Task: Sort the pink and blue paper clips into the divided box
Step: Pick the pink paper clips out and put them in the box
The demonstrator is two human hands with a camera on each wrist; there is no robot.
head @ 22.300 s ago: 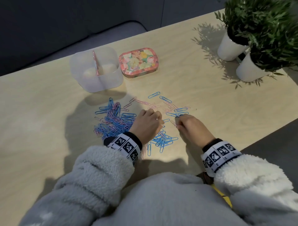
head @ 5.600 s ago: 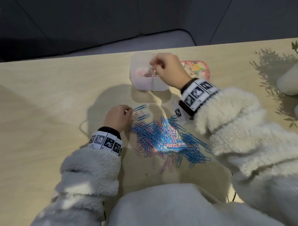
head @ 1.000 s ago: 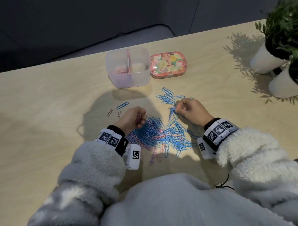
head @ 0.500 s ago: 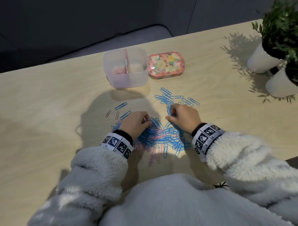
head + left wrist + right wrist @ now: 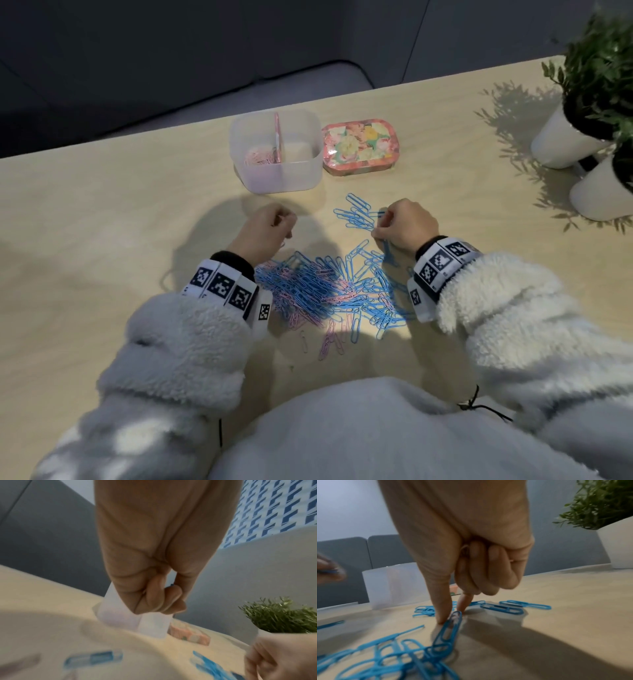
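Note:
The clear divided box (image 5: 281,174) stands at the back of the table, with pink clips (image 5: 257,159) in its left compartment. A mixed pile of pink and blue paper clips (image 5: 318,291) lies between my wrists, and a small group of blue clips (image 5: 354,214) sits beyond it. My left hand (image 5: 282,224) hovers curled between pile and box; a bit of blue clip (image 5: 171,585) shows between its fingers (image 5: 161,601). My right hand (image 5: 380,224) is beside the blue group. Its thumb and forefinger pinch a blue clip (image 5: 452,626) standing on the table.
A floral tin (image 5: 359,142) sits just right of the box. Two white plant pots (image 5: 561,144) stand at the far right edge. A loose blue clip (image 5: 94,658) lies below my left hand. The table's far edge runs close behind the box.
My left hand has lifted off the pile and moved forward toward the box. My right hand has shifted a little toward the blue group and pinches a clip there.

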